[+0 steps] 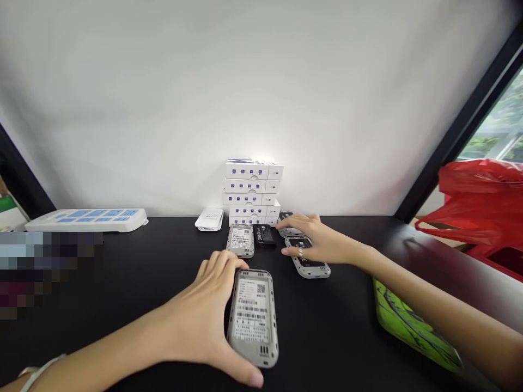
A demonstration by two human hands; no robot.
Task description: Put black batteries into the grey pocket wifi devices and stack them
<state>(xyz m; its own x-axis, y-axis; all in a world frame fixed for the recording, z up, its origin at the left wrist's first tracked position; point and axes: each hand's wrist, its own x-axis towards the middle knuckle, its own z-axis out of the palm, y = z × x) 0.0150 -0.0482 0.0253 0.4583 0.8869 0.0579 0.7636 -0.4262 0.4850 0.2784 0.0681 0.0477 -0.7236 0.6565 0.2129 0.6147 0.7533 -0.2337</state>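
Observation:
My left hand (204, 316) curves around the left side of a grey-white handheld device (252, 316), index finger at its top corner and thumb by its bottom edge. Its open back shows an empty battery bay with a printed label. My right hand (312, 237) spreads its thumb and fingers over two similar devices, the nearer device (312, 270) and the farther device (291, 233), both with black batteries in them. Left of its fingertips lies a loose black battery (265, 236) marked 3000. Beside that battery is another open-backed device (240, 242) with its label showing.
White boxes (247, 187) are stacked against the wall. A white device or cover (210, 219) lies left of them, then a power strip (90, 219). At right are a green patterned object (408, 324) under my forearm and a red plastic bag (478, 201).

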